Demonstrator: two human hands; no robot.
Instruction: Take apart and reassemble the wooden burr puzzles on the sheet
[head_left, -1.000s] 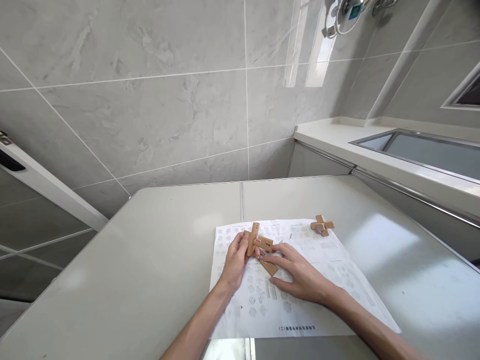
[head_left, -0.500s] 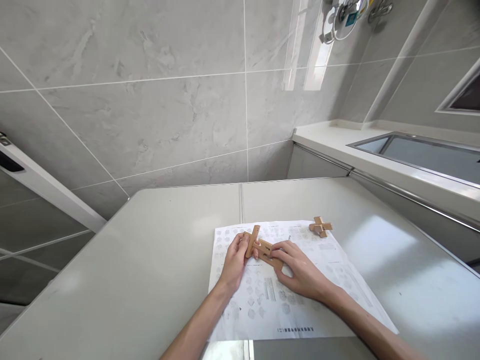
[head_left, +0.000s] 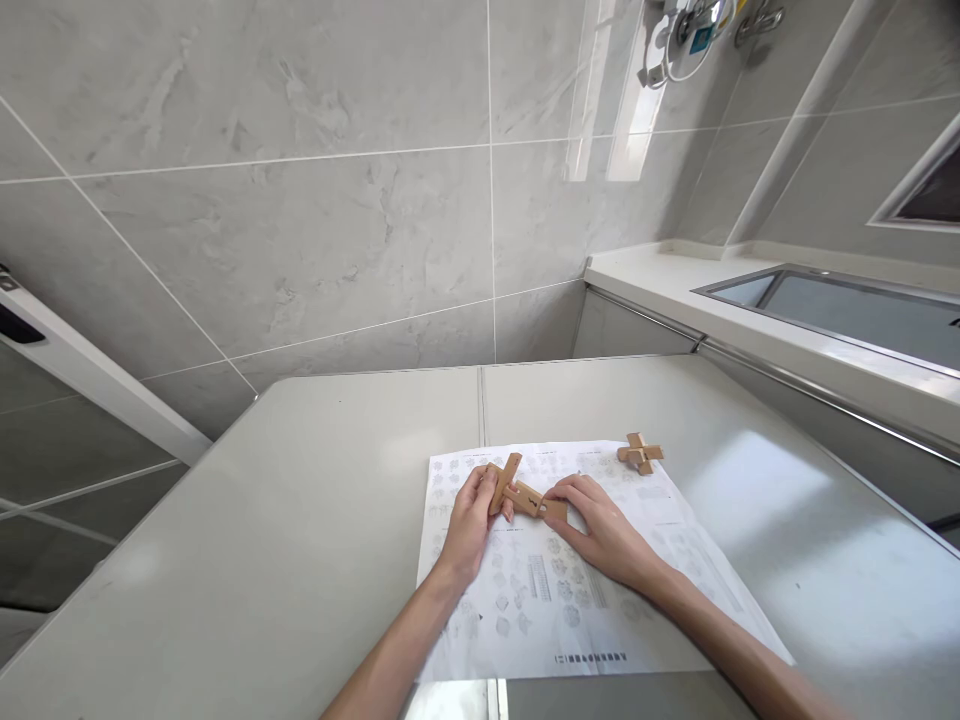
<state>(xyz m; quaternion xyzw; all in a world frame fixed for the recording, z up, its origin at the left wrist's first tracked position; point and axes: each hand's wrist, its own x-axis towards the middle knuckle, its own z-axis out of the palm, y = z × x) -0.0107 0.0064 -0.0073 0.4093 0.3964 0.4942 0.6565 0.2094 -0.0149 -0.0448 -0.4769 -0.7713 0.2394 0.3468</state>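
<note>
My left hand is closed around wooden puzzle pieces, one of them a slat standing at a slant across the others. Between my two hands lies a flat wooden piece with a dark mark, its left end meeting the pieces in my left hand. My right hand pinches a small wooden puzzle piece against the right end of the marked one. Both hands are above a printed instruction sheet with rows of small diagrams. How the pieces interlock is partly hidden by my fingers.
An assembled cross-shaped wooden puzzle sits at the sheet's upper right corner. The pale table has a seam down its middle. Beyond it stand a grey tiled wall and, at right, a counter with a sink.
The wooden piece under my right fingers has turned and now shows a plainer face. My right fingers have closed up on it. My left hand has hardly moved.
</note>
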